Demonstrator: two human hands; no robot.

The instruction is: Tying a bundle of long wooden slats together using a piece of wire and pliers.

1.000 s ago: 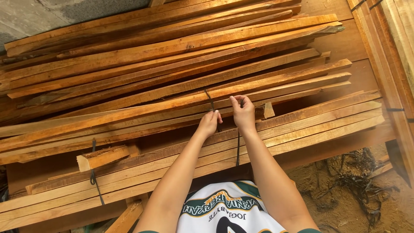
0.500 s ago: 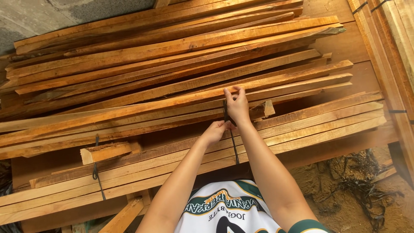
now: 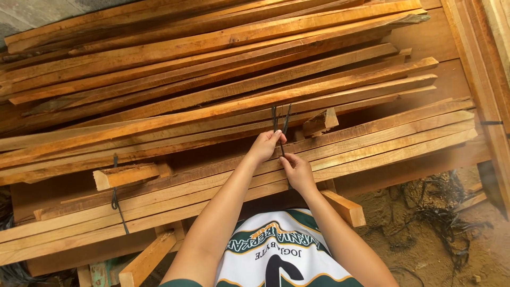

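Right hand (image 3: 298, 171) dropped back from plank top since half second ago, left hand (image 3: 264, 146) now higher. Both pinch dark strap (image 3: 280, 123) tight, ends sticking up over bound wood slats (image 3: 372, 139), probably keeping tension for tying.

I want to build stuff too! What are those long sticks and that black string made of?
The long slats look like rough-sawn, unpainted wood: orange-brown, grainy. The black strap, pinched by the left hand and right hand, seems rubber or plastic; thin, matte, bendy.
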